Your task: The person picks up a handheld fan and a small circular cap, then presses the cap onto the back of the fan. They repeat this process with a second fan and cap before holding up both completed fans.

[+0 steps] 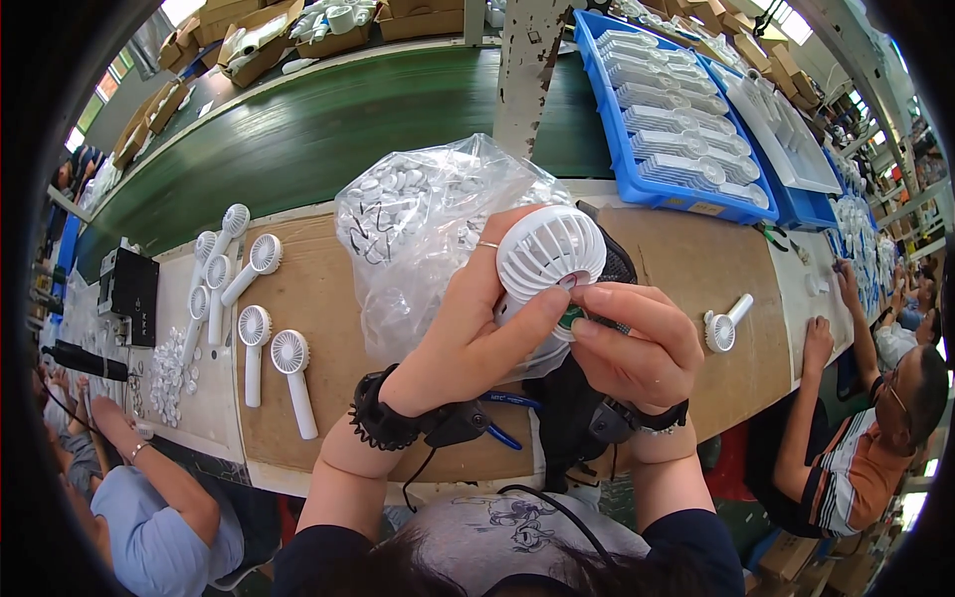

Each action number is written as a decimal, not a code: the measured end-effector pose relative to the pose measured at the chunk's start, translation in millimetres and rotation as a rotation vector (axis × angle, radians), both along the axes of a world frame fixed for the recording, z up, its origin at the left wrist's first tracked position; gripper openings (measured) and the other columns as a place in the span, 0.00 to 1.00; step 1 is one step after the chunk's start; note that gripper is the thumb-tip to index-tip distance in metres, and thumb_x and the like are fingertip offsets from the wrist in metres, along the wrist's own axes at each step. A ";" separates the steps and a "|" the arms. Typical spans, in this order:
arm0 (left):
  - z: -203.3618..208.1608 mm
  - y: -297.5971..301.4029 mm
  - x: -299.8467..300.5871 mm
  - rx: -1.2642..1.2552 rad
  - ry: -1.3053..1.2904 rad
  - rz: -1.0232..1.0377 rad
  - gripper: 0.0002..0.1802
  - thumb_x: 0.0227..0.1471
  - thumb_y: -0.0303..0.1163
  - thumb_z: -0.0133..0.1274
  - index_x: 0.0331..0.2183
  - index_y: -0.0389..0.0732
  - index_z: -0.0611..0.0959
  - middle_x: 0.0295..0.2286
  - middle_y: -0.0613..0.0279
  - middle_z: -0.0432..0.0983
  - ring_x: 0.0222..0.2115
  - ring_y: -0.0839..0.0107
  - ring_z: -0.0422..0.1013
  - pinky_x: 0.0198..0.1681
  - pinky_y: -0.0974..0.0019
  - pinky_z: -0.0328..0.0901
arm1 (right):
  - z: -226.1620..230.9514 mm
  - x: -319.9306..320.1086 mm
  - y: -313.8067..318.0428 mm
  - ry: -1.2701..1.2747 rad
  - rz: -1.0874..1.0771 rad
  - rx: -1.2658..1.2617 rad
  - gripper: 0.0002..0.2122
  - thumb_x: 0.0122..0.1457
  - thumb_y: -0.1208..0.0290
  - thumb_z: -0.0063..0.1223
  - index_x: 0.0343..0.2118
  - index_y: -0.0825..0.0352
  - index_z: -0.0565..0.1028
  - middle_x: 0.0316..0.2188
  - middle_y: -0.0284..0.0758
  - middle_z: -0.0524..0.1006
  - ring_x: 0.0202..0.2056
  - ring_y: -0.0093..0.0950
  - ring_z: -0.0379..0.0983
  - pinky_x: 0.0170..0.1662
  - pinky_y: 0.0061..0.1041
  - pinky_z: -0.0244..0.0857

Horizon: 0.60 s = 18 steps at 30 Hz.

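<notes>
My left hand (468,333) is closed around a white handheld fan (550,249), its ribbed round head tilted up. At the fan's neck, the fingertips of my right hand (642,343) are pinched together. A small dark green piece (570,317) shows between the fingers of both hands; whether it is part of the fan or held separately I cannot tell. Just behind my hands lies a clear plastic bag (383,269) of small white round parts. Blue-handled pliers (504,436) lie partly hidden below my left wrist.
Several finished-looking white fans (291,353) lie on the cardboard at left, near scattered white discs (171,383). One folded fan (721,331) lies at right. Blue crates (686,204) of white parts stand far right, beside a green conveyor belt (298,129). Co-workers sit on both sides.
</notes>
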<state>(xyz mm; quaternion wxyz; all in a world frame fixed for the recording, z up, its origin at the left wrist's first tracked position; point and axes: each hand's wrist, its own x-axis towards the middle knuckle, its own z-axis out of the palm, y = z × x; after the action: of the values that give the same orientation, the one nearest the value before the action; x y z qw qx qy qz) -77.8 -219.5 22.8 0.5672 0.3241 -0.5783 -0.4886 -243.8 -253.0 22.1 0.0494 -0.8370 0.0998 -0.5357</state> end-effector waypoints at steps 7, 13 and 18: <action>-4.5 2.6 1.9 0.070 -0.059 -0.048 0.27 0.50 0.29 0.45 0.51 0.36 0.56 0.40 0.58 0.64 0.37 0.74 0.64 0.40 0.71 0.60 | -1.4 3.2 4.3 -0.098 -0.023 0.031 0.12 0.39 0.83 0.57 0.30 0.64 0.76 0.38 0.35 0.69 0.34 0.31 0.71 0.36 0.24 0.68; -1.0 2.6 -0.7 0.042 0.051 -0.128 0.29 0.52 0.31 0.42 0.53 0.37 0.50 0.36 0.61 0.64 0.24 0.81 0.62 0.26 0.77 0.60 | -3.8 7.2 -0.3 -0.169 -0.053 0.120 0.11 0.38 0.78 0.61 0.27 0.61 0.75 0.38 0.35 0.66 0.36 0.30 0.65 0.38 0.25 0.62; -0.1 6.1 -6.6 0.122 0.093 -0.086 0.36 0.50 0.43 0.43 0.54 0.36 0.51 0.41 0.59 0.63 0.32 0.79 0.64 0.28 0.79 0.62 | -4.7 5.0 3.1 -0.163 -0.062 0.267 0.09 0.40 0.77 0.61 0.26 0.62 0.73 0.39 0.37 0.65 0.41 0.30 0.63 0.43 0.29 0.60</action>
<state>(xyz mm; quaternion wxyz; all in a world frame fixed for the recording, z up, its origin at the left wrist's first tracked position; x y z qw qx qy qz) -84.5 -213.4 22.7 0.5512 0.3099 -0.5338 -0.5615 -238.9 -249.9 17.4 0.1517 -0.7732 0.1918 -0.5852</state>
